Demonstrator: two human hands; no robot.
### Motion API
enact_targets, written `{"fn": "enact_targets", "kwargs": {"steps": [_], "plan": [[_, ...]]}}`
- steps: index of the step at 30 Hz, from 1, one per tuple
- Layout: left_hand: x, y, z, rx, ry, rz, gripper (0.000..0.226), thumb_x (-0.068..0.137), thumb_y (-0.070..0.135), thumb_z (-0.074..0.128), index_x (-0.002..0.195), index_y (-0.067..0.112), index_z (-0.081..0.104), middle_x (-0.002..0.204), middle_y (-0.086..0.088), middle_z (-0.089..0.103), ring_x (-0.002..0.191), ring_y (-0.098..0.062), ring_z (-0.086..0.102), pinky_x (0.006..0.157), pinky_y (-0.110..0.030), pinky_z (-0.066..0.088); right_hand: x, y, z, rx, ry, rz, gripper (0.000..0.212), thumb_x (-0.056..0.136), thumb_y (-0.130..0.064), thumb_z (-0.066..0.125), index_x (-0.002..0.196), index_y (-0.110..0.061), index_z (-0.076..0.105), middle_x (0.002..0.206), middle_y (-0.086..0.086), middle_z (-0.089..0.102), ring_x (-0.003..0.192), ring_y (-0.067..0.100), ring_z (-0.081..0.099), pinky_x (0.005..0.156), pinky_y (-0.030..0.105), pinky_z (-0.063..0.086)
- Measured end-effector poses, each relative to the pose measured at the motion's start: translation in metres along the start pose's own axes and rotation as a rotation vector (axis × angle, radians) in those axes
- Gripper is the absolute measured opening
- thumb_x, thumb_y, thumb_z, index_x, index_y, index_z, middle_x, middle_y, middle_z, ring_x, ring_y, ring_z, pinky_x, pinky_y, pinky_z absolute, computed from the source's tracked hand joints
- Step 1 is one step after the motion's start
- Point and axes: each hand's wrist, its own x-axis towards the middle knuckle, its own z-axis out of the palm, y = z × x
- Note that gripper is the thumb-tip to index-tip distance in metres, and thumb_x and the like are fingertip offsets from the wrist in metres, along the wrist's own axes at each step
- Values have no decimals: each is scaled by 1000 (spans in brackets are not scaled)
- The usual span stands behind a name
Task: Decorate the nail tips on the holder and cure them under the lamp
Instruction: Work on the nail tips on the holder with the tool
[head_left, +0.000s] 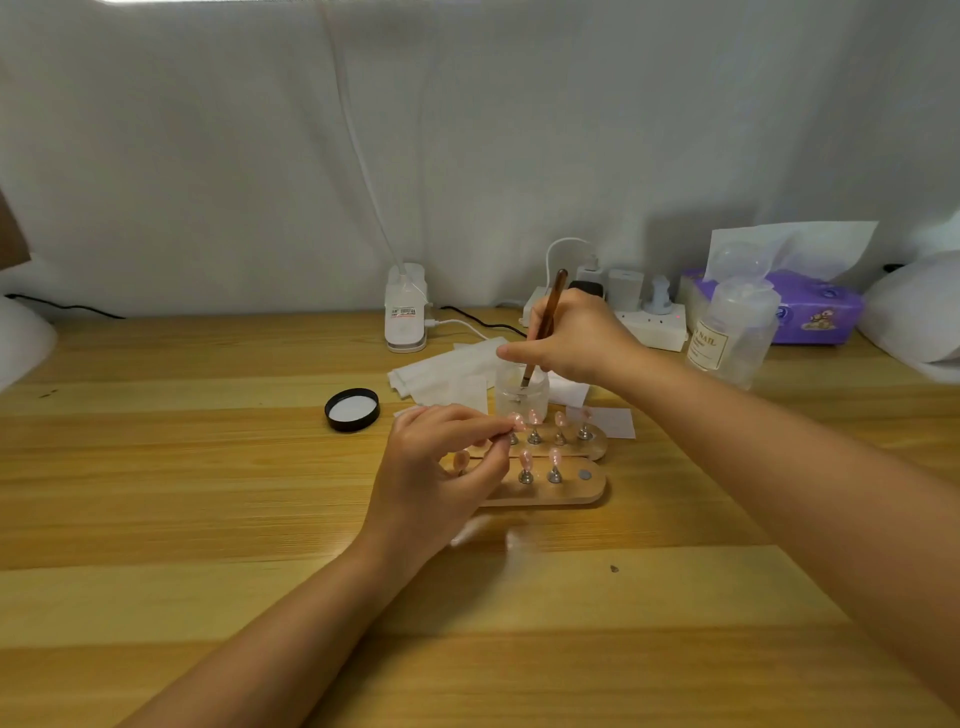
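Nail tips (525, 459) stand on metal pegs on two wooden holders (592, 491) in the middle of the table (208, 467), just in front of a clear jar (521, 397). The left hand (441, 483) pinches one pink tip (517, 422) at the rear holder. The right hand (576, 338) grips a brush (545, 322), its end dipped in the jar. A black lid (352, 409) lies left of the jar.

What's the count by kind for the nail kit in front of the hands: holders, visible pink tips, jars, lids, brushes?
Wooden holders: 2
Pink nail tips in view: 7, others may be hidden behind the left hand
Clear jar: 1
Black lid: 1
Brush, held by the right hand: 1
Total: 12
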Motion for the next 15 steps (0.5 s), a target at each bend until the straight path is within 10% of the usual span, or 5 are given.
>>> {"fn": "enact_targets", "kwargs": {"steps": [15], "plan": [[-1, 4, -2, 10, -14, -40, 20, 74, 1, 72, 91, 12, 72, 82, 5, 68, 77, -3, 59, 84, -52, 44, -8, 17, -28, 376, 183, 237, 26, 82, -28, 68, 65, -15, 53, 55, -2, 58, 44, 3, 58, 56, 18, 47]]}}
